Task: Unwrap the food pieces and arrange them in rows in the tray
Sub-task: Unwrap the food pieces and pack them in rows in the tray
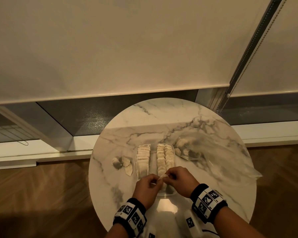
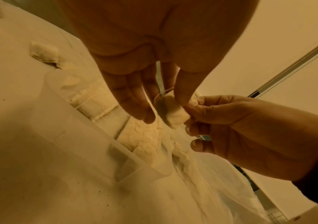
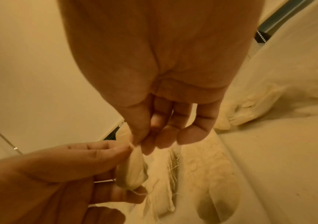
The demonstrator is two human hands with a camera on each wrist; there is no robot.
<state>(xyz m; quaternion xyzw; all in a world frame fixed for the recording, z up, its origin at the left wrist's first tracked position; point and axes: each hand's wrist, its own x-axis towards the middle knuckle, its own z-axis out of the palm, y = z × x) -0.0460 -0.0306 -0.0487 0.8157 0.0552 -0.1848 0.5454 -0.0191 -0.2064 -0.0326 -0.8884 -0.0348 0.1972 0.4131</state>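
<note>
You hold one piece [image 1: 162,177] between your two hands, above the near end of the tray [image 1: 169,194]. Your left hand [image 1: 147,189] pinches its left end with thumb and forefinger, the other fingers loosely curled beneath it; your right hand [image 1: 180,180] pinches the other end between thumb and fingertips [image 3: 148,149]. The piece bridges the small gap between the hands, its long axis running roughly from your left hand up toward your right, the right end a little farther from you. In the right wrist view it hangs as a pale oblong lump [image 3: 132,171] from the pinch, with thin thread trailing off it; in the left wrist view the piece [image 2: 170,112] shows a loop of thread at its far end. Whether its wrap is already partly off, you cannot tell. Beyond your hands the tray carries rows [image 1: 165,157] of pale pieces running away from you, one row on the left side and two close together on the right. Left of the tray, ahead of your left hand, lie a few loose wraps [image 1: 123,163]. Ahead of your right hand sits a clear bag [image 1: 213,152] with more pieces in it.
</note>
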